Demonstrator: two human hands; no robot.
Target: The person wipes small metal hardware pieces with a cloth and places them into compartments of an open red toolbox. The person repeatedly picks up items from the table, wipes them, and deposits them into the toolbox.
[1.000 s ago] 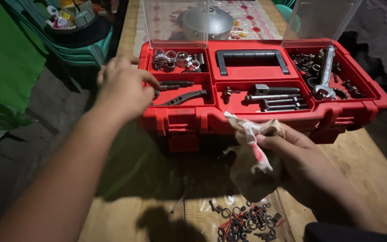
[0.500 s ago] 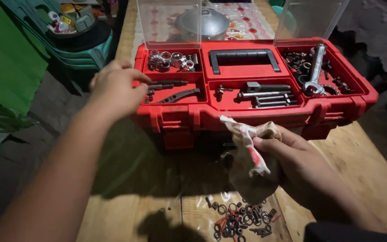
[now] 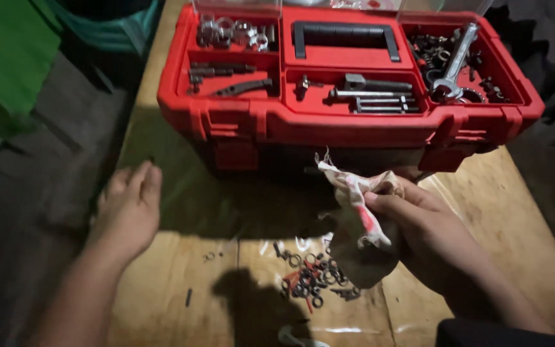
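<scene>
My right hand [image 3: 419, 225] is closed around a crumpled white rag with red marks [image 3: 354, 199], held just in front of a red toolbox [image 3: 329, 125]. My left hand [image 3: 130, 209] hovers low over the wooden table [image 3: 162, 302] near its left edge, fingers loosely extended and holding nothing. Between my hands, a heap of small dark washers, rings and bits [image 3: 313, 279] lies on a clear plastic sheet [image 3: 348, 321]. The toolbox's open top compartments hold sockets [image 3: 232, 32], bolts [image 3: 380, 99] and a wrench [image 3: 454, 61].
A black carry handle [image 3: 345, 35] lies in the toolbox's middle recess. One small dark pin [image 3: 188, 297] and a tiny ring [image 3: 209, 256] lie loose on the table near my left hand. Green fabric [image 3: 8, 45] hangs off the table's left side.
My left hand has pulled back from the toolbox's left compartment down to the table. The view has tilted down, so the toolbox sits higher in frame. My right hand still holds the rag.
</scene>
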